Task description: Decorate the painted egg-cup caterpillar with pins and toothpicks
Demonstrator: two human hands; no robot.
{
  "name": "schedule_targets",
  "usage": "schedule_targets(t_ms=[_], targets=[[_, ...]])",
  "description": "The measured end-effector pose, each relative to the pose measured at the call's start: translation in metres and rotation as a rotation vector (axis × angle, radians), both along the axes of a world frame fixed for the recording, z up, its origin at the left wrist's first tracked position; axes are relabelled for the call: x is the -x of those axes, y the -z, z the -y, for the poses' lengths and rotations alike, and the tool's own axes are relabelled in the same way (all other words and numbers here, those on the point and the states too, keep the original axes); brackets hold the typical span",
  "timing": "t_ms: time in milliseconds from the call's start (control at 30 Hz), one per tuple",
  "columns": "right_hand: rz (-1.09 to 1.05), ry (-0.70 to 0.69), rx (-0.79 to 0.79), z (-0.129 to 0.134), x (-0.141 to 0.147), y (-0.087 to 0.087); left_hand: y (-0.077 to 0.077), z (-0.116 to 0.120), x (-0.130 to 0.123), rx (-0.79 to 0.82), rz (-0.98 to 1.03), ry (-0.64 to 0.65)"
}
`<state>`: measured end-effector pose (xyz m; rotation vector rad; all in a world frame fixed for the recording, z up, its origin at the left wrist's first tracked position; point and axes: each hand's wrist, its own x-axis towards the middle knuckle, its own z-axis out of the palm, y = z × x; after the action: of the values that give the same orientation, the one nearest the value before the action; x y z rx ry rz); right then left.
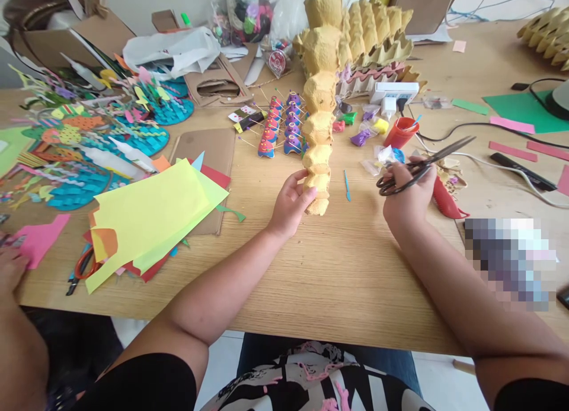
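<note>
My left hand is closed round the lower end of a long yellow egg-carton strip, which stands up from the table with its bumps in a row. My right hand holds dark-handled scissors, blades pointing up and to the right, off to the right of the strip. Just left of the strip are painted carton caterpillars, one red and blue, one purple. A small blue plastic tool lies between my hands.
Yellow paper sheets and paper sea scenes cover the left side. Another person's hand is at the far left. Egg trays stand behind. A red cup, a power strip and cables are at the right.
</note>
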<state>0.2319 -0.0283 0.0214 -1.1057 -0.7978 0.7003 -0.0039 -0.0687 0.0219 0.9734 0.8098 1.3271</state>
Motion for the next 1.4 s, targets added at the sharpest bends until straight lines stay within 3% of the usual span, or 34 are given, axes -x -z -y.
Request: schedule_targets(t_ms=[167,267,433,700,867,1067,1400], targets=[[-0.257,0.125,0.055,-0.021,-0.021,0.009,0.001,-0.001,0.000,-0.010,0.003,-0.025],[-0.217,0.180,0.044,-0.016,-0.015,0.002,0.002,-0.001,0.000,-0.011,0.012,-0.034],[-0.062,0.094,-0.055,-0.001,0.000,-0.009,0.003,-0.002,0.001,-0.013,0.001,-0.040],[-0.034,0.132,-0.029,-0.002,-0.001,-0.004,0.004,-0.002,0.002,-0.019,0.002,-0.035],[0.197,-0.073,-0.079,0.009,0.010,-0.005,0.006,-0.002,0.002,-0.049,-0.011,-0.025],[0.414,-0.399,-0.041,0.038,0.030,-0.019,0.005,-0.001,0.003,-0.057,0.018,-0.014],[0.984,-0.614,0.018,0.049,0.030,-0.019,0.010,-0.005,0.003,-0.156,0.009,-0.136]])
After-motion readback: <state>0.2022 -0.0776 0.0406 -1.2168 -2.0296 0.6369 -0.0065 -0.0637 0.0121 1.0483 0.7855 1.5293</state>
